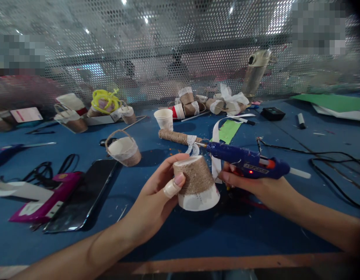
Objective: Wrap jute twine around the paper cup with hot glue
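Twine (196, 177) covers most of the cup (199, 200) I grip in my left fingers (179, 179), its wide end bare white, while my right fingers (231, 179) grip the glue gun (234, 154).

Paper cup (196, 182): upside down, slightly tilted, off the table. Brown twine wound round the base end, rim end bare white. Glue gun (241, 158): dark blue, roughly level above and right of cup, nozzle pointing left, red light lit, translucent stick out the back. White ribbon (215, 134): curved, passes behind gun, lower part beside cup.
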`<state>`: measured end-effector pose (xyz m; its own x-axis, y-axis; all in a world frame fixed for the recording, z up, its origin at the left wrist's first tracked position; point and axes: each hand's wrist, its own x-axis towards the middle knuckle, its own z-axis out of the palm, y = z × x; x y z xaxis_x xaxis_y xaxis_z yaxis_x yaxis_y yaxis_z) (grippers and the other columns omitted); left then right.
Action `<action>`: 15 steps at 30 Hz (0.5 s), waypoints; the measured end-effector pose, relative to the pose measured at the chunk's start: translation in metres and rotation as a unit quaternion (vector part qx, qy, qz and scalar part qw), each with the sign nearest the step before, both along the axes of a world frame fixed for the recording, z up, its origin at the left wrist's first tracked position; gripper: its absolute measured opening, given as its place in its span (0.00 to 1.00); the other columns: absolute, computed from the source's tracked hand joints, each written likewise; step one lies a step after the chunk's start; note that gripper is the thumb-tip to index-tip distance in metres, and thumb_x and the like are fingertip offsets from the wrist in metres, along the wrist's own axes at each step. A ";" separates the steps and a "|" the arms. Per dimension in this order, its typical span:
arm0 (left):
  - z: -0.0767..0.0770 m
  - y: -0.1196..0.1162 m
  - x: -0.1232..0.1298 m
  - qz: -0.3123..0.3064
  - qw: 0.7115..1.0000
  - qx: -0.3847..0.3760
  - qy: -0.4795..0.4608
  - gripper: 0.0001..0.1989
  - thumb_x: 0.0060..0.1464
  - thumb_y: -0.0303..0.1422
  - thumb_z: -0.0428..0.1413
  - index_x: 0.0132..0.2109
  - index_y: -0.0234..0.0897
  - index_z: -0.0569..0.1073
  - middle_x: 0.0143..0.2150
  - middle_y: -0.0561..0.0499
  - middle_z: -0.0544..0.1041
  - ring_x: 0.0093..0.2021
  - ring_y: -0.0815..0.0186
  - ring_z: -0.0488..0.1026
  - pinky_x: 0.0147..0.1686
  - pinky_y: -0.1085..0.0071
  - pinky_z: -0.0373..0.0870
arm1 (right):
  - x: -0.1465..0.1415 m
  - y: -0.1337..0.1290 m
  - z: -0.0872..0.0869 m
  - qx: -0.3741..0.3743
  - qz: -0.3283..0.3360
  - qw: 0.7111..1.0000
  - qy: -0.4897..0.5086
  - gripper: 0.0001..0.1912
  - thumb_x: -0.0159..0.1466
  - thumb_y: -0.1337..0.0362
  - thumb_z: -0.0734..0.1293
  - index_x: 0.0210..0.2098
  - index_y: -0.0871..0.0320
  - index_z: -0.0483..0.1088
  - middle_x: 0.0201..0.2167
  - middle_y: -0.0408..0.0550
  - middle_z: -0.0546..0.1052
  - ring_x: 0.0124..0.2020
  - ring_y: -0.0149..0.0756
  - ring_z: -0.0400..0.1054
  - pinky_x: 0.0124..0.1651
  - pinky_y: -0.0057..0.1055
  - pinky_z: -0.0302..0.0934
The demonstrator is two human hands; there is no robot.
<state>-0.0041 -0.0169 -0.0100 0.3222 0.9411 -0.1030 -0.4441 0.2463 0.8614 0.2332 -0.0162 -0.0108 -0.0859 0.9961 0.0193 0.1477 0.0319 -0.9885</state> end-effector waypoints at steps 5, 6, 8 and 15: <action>-0.002 0.000 -0.002 -0.012 1.000 0.002 -0.013 0.12 0.57 0.34 0.69 0.49 0.47 0.85 0.49 0.51 0.83 0.45 0.66 0.80 0.42 0.75 0.80 | -0.003 -0.001 0.001 -0.008 0.007 1.000 0.025 0.16 0.52 0.59 0.82 0.28 0.53 0.72 0.26 0.38 0.75 0.28 0.31 0.70 0.33 0.27 0.69; -0.002 -0.001 -0.002 -0.014 1.000 0.003 -0.014 0.12 0.58 0.34 0.69 0.49 0.47 0.85 0.49 0.51 0.83 0.45 0.66 0.80 0.43 0.75 0.80 | -0.003 -0.001 0.001 -0.009 0.009 0.999 0.032 0.16 0.52 0.59 0.82 0.28 0.53 0.72 0.27 0.38 0.75 0.28 0.31 0.70 0.33 0.27 0.69; -0.002 -0.001 -0.002 -0.017 1.000 0.005 -0.017 0.13 0.58 0.34 0.68 0.50 0.48 0.85 0.50 0.50 0.83 0.46 0.66 0.80 0.43 0.74 0.80 | -0.004 -0.002 0.000 -0.015 0.011 0.999 0.042 0.16 0.52 0.59 0.82 0.29 0.53 0.73 0.27 0.38 0.75 0.28 0.31 0.70 0.32 0.27 0.68; -0.003 -0.002 -0.003 -0.036 0.999 0.014 -0.012 0.14 0.59 0.35 0.68 0.52 0.49 0.84 0.52 0.51 0.84 0.50 0.64 0.80 0.48 0.73 0.80 | -0.002 -0.005 -0.008 -0.038 0.035 0.993 0.102 0.18 0.53 0.58 0.82 0.36 0.52 0.73 0.32 0.39 0.79 0.33 0.33 0.75 0.39 0.29 0.72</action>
